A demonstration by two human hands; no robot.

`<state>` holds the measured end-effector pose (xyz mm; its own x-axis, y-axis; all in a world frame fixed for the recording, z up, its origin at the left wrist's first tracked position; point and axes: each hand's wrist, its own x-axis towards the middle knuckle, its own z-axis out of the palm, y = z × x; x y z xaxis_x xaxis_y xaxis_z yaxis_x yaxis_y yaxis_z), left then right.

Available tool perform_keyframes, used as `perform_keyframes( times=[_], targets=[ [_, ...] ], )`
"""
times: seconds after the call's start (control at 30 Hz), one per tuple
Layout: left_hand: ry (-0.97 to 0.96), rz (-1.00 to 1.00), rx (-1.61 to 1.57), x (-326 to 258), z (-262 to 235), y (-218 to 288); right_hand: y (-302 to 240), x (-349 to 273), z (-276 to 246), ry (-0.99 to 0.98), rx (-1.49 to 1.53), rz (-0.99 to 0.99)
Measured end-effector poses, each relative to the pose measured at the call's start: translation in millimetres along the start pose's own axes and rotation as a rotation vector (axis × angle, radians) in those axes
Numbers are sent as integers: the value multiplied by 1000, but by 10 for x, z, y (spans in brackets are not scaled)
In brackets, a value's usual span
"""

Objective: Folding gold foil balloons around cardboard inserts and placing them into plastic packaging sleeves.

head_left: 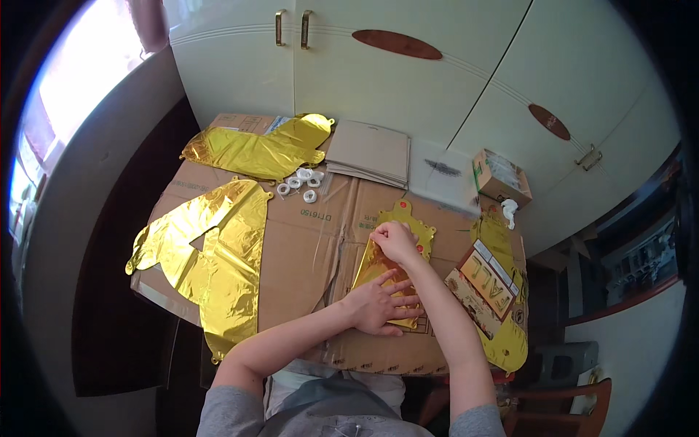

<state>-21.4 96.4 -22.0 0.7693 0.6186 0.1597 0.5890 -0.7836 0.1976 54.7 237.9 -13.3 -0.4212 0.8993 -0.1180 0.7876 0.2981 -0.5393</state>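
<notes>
Smoothing the gold foil balloon [373, 266] on the cardboard [298, 277] is apparently under way: the left hand [378, 302] is lying spread on it, ungrasping; the right hand [395, 242] is resting curled farther up, grasp undeterminable. Next is probably calling for even pressure.
</notes>
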Motion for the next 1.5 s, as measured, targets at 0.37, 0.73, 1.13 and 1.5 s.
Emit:
perform_keyframes(
  times=[0.37, 0.73, 1.13, 1.5],
  targets=[
    [32, 7, -18, -12, -9, 3, -102, -3, -53, -57, 90, 64],
    [42, 14, -57, -8, -11, -7, 106, -296, -25, 102, 16, -503],
    [38, 11, -34, -1, -14, -11, -25, -283, 20, -4, -248, -358],
    [-21, -5, 29, 26, -74, 9, 73, 17, 59, 135, -234, -225]
  ],
)
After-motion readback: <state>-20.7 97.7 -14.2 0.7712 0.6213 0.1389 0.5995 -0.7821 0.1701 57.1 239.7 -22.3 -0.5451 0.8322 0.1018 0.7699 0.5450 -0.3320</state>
